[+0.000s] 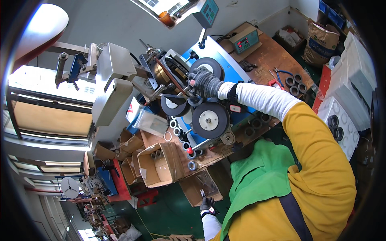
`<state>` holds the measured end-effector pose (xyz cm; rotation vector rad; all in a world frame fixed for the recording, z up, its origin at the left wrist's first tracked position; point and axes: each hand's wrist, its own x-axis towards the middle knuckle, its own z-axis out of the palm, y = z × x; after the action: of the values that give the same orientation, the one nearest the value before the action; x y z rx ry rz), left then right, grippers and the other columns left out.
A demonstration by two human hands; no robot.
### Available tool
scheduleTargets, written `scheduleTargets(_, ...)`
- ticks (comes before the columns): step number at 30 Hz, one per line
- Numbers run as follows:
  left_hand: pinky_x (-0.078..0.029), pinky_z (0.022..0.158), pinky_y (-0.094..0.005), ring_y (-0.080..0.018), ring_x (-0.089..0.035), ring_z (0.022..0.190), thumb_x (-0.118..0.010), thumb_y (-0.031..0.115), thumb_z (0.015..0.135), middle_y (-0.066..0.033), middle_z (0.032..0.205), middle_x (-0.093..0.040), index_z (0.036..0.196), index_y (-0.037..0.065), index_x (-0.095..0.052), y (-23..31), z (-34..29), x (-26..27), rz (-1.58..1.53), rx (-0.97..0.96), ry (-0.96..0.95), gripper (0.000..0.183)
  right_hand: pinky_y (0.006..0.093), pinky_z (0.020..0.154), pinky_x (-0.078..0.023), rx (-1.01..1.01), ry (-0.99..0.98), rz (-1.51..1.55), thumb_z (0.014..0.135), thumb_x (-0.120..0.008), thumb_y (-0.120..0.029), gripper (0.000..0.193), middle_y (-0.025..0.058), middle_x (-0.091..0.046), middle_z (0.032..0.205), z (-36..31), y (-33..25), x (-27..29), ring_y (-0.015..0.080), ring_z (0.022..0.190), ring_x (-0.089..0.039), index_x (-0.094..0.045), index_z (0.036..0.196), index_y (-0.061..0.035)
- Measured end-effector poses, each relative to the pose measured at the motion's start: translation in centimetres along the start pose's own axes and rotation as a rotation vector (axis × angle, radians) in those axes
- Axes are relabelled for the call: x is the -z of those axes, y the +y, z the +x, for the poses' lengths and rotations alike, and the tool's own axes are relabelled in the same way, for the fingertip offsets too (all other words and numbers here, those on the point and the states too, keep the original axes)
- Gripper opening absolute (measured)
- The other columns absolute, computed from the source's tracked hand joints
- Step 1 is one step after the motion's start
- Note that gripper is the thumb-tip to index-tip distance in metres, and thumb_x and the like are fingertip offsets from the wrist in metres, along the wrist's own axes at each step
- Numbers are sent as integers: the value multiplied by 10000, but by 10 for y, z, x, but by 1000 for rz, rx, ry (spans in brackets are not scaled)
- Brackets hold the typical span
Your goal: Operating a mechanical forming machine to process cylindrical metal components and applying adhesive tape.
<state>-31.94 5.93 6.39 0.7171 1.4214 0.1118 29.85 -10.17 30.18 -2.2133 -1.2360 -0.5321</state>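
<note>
My right hand (206, 83), in a grey knit glove, reaches to the winding machine (167, 74) with its fingers curled in. It is over the spot where several black rollers (208, 120) meet. A grey ring (196, 100) shows just below the fingers; whatever they grip is hidden. Lower down, my left hand (207, 203), also gloved, is closed round a small pointed metal tool (202, 193), too small to name exactly. That hand is beside an open cardboard box (191, 192) under the bench edge.
Rings (192, 165) line the bench's front, near a cardboard box (169, 160) holding a few more. Blue-handled pliers (284, 72) and dark rings (294, 90) lie on the wooden top (277, 52) beside a display unit (245, 41). White foam boxes (350, 84) stand at right.
</note>
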Motion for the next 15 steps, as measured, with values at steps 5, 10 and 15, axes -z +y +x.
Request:
scheduleTargets(5, -378, 884, -497, -402, -391, 1142, -616, 384, 766, -204, 1262, -397, 1136, 76, -430, -2, 3, -4, -4, 30, 25, 515, 384, 805, -410, -43, -50, 25, 656, -584, -206, 256, 128, -562, 913, 0, 2, -1, 298, 915, -532, -613, 863, -58)
scheduleTargets(10, -370, 897, -499, -398, -380, 1153, -606, 405, 767, -208, 1287, -364, 1200, 88, -389, -5, 7, 0, 17, 16, 5, 578, 390, 841, -398, -47, -49, 55, 661, -586, -215, 290, 140, -560, 989, -1, 4, -9, 311, 970, -519, -610, 904, -59)
scheduleTargets(15, -404, 830, -479, -376, -449, 1048, -611, 397, 766, -194, 1169, -441, 1167, 94, -411, -6, 13, 6, -21, 16, -29, 542, 396, 855, -391, -7, -46, -5, 655, -591, -226, 299, 140, -550, 1026, 1, 2, -3, 308, 993, -509, -612, 910, -70)
